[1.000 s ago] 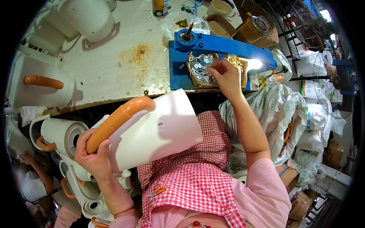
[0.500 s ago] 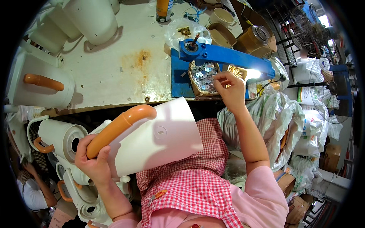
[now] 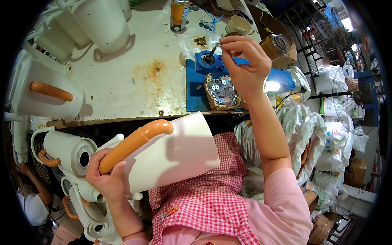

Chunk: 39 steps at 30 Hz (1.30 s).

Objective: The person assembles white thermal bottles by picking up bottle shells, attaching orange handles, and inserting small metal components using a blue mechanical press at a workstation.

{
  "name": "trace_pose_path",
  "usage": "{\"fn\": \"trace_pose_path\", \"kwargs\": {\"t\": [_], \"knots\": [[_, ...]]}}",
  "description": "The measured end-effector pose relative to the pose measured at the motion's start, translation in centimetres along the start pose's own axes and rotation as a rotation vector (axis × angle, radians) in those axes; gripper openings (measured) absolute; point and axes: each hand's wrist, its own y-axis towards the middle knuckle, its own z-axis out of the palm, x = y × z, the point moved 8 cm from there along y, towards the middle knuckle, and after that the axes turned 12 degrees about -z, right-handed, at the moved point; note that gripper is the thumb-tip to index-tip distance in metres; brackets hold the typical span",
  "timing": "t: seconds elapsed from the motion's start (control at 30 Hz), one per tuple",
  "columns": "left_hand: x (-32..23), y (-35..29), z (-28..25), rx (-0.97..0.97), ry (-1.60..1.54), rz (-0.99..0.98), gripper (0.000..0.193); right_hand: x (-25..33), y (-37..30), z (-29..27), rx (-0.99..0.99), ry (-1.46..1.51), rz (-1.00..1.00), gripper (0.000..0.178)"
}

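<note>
My left hand [image 3: 107, 173] is wrapped round the orange-brown handle [image 3: 134, 147] of a white jug [image 3: 179, 157]. The jug lies on its side above my lap, with its wide end toward the right. My right hand [image 3: 247, 61] is raised beside the upright pin [image 3: 212, 52] of a blue arm-shaped metal fixture [image 3: 204, 64]. Its thumb and forefinger are pinched on a small grey piece that looks like a washer [image 3: 219, 44]. Below the fixture's arm sits a carton of loose washers [image 3: 222, 90].
Several white jugs stand on the table [image 3: 118, 87] at the left; more jugs [image 3: 69, 149] are stacked beside my left arm. A spray can [image 3: 179, 15], a plastic bag [image 3: 194, 45] and a cream cup [image 3: 239, 25] are at the back. A lamp [image 3: 272, 85] shines at right, above white sacks [image 3: 281, 130].
My right hand has risen from the carton of washers to the fixture's pin, fingers pinched. The jug, still in my left hand, has shifted slightly down and right in view.
</note>
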Motion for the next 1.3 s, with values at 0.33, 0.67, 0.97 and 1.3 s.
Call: {"fn": "trace_pose_path", "kwargs": {"t": [0.33,0.67,0.97,1.3], "knots": [[0.2,0.0,-0.2,0.002,-0.054,-0.004,0.045,0.7,0.2,1.5,0.111,-0.130,-0.216,0.020],[-0.9,0.2,-2.2,-0.059,0.045,-0.022,0.041,1.4,-0.8,-1.1,-0.044,0.003,0.113,0.008],[-10.2,8.1,1.3,-0.221,-0.064,0.273,0.028,4.0,-6.9,4.4,0.067,0.967,0.896,0.038],[-13.9,12.8,12.0,-0.056,-0.009,0.374,0.027,-2.5,-9.0,1.4,-0.351,0.972,0.794,0.039]]}}
